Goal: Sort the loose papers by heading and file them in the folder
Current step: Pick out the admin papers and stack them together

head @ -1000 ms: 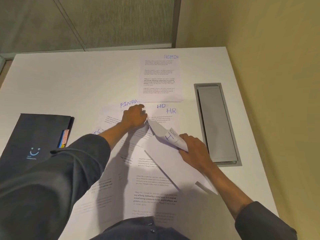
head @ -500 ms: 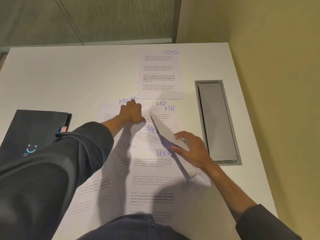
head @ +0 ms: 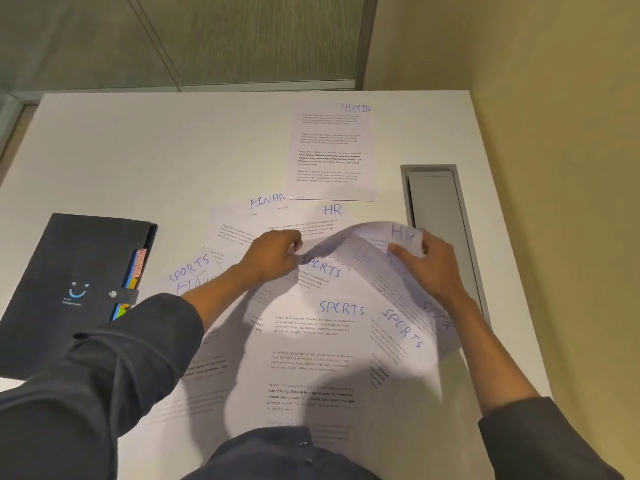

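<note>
Head view: since half a second ago the right hand has lifted an HR sheet into a high arch, where earlier it held the sheet low and nearly flat, and more SPORTS headings now show beneath it. The left hand has slid nearer and to the right, off the FINAN heading, and now pinches the arched sheet's left edge.

At the far left of the desk lies the folder, a black, matte, flat rectangle with a small printed smile and a strap closed by a round snap. Coloured index tabs poke from its right edge; whether any sheets are filed inside cannot be told.

Right of it the loose papers spread in an overlapping fan of thin white sheets with printed paragraphs and blue handwritten headings: SPORTS and FINAN at the left, HR in the middle, more SPORTS near the person.

Both grips are clenched on the HR sheet: the left hand on one edge, the right hand's fingers curled round the corner bearing the heading, so the sheet bows upward between them.

Farther off, an ADMIN pile lies flat and squared. At the right a grey metal cable hatch, long and rectangular, is set into the desk.
</note>
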Motion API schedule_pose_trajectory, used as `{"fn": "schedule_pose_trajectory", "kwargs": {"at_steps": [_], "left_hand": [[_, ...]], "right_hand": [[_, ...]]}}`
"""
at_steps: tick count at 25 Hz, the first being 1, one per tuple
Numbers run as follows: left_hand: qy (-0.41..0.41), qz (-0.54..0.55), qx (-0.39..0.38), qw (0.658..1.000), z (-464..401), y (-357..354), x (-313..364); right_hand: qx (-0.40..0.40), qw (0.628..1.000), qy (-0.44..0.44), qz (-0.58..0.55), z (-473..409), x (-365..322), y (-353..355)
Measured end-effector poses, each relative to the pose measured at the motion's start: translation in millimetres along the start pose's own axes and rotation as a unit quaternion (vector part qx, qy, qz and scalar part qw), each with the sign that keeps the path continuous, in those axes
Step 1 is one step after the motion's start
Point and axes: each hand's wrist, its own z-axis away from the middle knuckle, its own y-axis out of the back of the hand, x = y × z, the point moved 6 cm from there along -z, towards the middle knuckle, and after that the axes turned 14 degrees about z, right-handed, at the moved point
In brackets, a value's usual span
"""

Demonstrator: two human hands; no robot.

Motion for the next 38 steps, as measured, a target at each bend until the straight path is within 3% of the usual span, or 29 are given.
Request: {"fn": "schedule_pose_trajectory", "kwargs": {"at_steps": [3,6,10,15,18,21,25,30,33,36,38], "left_hand": [[-0.009,-0.019,-0.01,1.0,9,-4,4],[-0.019,-0.018,-0.005,1.0,11,-2,8],[-0.017,0.014,-0.005,1.0,4,-1,-2],[0.053,0.106,0.071,0.99,-11,9,-30],[0.108,0.012,0.083,0.991,-16,19,-66],[0.165,-0.077,0.038,0.983,-14,24,-94],[0.166,-0.091,0.001,0.982,-11,25,-109],[0.134,-0.113,0.035,0.984,-11,25,-114],[0.113,-0.098,0.075,0.986,-11,30,-115],[0.103,-0.076,0.091,0.988,-15,38,-119],[0.113,-0.073,0.089,0.987,-20,44,-119]], "right_hand": [[0.068,0.987,0.002,0.146,-19,-7,25],[0.112,0.955,0.088,0.259,-28,-38,21],[-0.022,0.91,0.226,0.346,-25,-87,-53],[-0.116,0.879,0.206,0.414,-47,-97,-123],[-0.108,0.876,0.191,0.429,-67,-106,-138],[-0.126,0.866,0.19,0.444,-89,-115,-148],[-0.181,0.86,0.175,0.443,-109,-121,-158],[-0.147,0.877,0.199,0.411,-104,-129,-154],[-0.071,0.884,0.265,0.379,-89,-132,-147],[0.018,0.855,0.361,0.372,-63,-136,-136],[0.036,0.827,0.405,0.388,-41,-134,-134]]}}
